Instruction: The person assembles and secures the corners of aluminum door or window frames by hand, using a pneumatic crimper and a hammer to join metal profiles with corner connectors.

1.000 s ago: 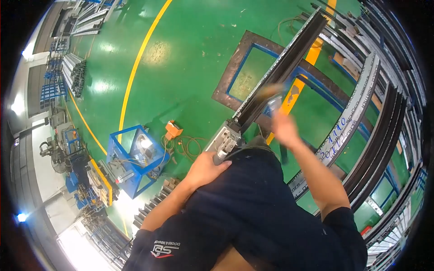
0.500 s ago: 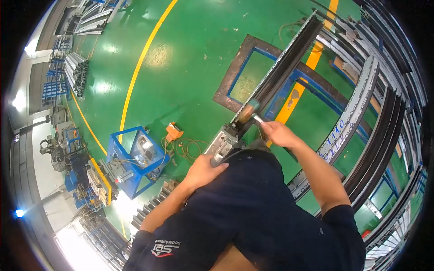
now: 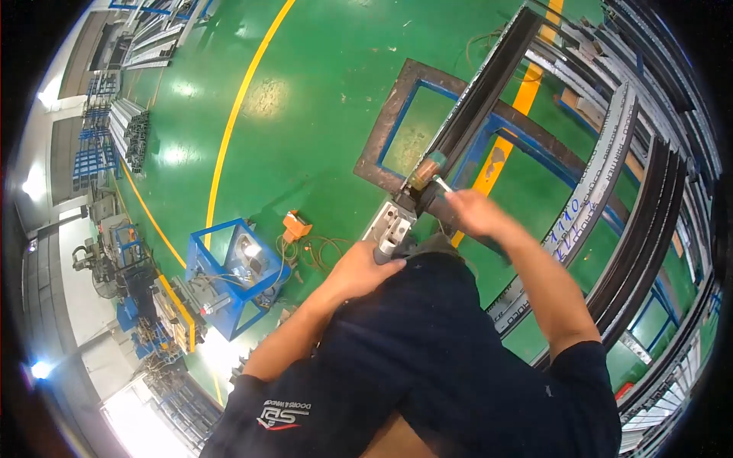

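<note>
My right hand point(image 3: 479, 212) is closed around the handle of a mallet point(image 3: 429, 169). The mallet's orange and green head lies over the near end of a long dark profile point(image 3: 492, 88), just beyond a silver metal block point(image 3: 391, 225) with holes. That block sits at the profile's near end, close to my body. My left hand point(image 3: 360, 271) grips a grey rounded handle point(image 3: 382, 256) at the near side of the block, thumb along the top.
Under the profile is a blue and brown frame stand point(image 3: 374, 145). Long profiles point(image 3: 634, 237), some with white film and blue writing, lie on the right. At left stand a blue metal stand point(image 3: 238, 278) and an orange box point(image 3: 296, 226) with a coiled hose.
The block and my left hand have shifted slightly up and right. The mallet and my right hand have also moved a little that way, and the view has tilted slightly.
</note>
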`<control>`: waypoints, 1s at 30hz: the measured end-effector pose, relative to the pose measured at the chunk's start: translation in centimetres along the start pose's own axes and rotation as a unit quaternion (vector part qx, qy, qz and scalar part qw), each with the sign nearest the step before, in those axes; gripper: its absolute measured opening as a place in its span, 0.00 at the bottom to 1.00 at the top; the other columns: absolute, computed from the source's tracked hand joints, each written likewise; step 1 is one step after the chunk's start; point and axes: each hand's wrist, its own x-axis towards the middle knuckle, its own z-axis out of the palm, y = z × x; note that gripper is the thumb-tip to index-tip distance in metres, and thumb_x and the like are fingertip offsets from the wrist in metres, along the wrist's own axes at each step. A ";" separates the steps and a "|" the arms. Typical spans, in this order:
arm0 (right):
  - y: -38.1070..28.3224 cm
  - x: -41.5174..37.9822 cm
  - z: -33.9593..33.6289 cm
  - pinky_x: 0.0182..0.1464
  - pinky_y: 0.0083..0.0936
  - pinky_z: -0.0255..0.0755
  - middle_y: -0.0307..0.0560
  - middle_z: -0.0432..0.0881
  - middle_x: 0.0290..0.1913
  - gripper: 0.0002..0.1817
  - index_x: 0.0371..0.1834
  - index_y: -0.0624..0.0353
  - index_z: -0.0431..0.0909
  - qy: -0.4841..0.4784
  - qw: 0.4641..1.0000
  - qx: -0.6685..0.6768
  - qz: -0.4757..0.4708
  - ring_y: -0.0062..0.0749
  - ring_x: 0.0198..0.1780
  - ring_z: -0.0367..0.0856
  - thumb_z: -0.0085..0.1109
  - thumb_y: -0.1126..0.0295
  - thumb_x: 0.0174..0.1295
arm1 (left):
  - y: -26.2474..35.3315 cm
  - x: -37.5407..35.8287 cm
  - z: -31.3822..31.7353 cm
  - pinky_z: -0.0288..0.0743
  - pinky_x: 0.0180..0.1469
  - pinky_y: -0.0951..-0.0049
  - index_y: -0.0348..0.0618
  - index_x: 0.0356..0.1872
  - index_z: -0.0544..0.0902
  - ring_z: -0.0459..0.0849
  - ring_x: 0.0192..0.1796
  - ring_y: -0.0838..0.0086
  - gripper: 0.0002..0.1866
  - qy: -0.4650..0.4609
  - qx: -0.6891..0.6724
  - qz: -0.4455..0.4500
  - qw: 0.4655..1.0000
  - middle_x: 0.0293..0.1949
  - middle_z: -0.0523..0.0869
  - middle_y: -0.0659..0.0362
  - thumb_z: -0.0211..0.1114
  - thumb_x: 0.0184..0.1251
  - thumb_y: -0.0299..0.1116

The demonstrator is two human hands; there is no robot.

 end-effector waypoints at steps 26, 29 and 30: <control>1.9 2.6 -2.1 0.33 0.42 0.75 0.53 0.82 0.29 0.29 0.34 0.61 0.79 -0.025 0.933 0.238 0.268 0.44 0.30 0.81 0.46 0.45 0.80 | -2.8 -1.7 0.9 0.81 0.49 0.57 0.30 0.47 0.87 0.90 0.41 0.50 0.25 0.051 -0.036 0.033 0.998 0.36 0.90 0.39 0.73 0.66 0.48; 1.3 3.3 -2.8 0.28 0.42 0.72 0.46 0.75 0.23 0.24 0.36 0.60 0.75 0.207 0.869 0.365 0.263 0.41 0.26 0.78 0.43 0.52 0.82 | -2.9 -2.3 1.1 0.81 0.49 0.56 0.30 0.45 0.87 0.90 0.40 0.50 0.25 0.043 -0.042 0.028 0.998 0.35 0.90 0.39 0.73 0.66 0.48; 6.9 3.6 2.0 0.35 0.44 0.75 0.48 0.77 0.24 0.27 0.32 0.61 0.77 0.190 0.968 0.080 0.144 0.43 0.30 0.79 0.44 0.49 0.82 | -2.9 -2.3 1.1 0.81 0.49 0.56 0.30 0.45 0.87 0.90 0.40 0.50 0.25 0.040 -0.044 0.026 0.998 0.35 0.90 0.39 0.73 0.66 0.49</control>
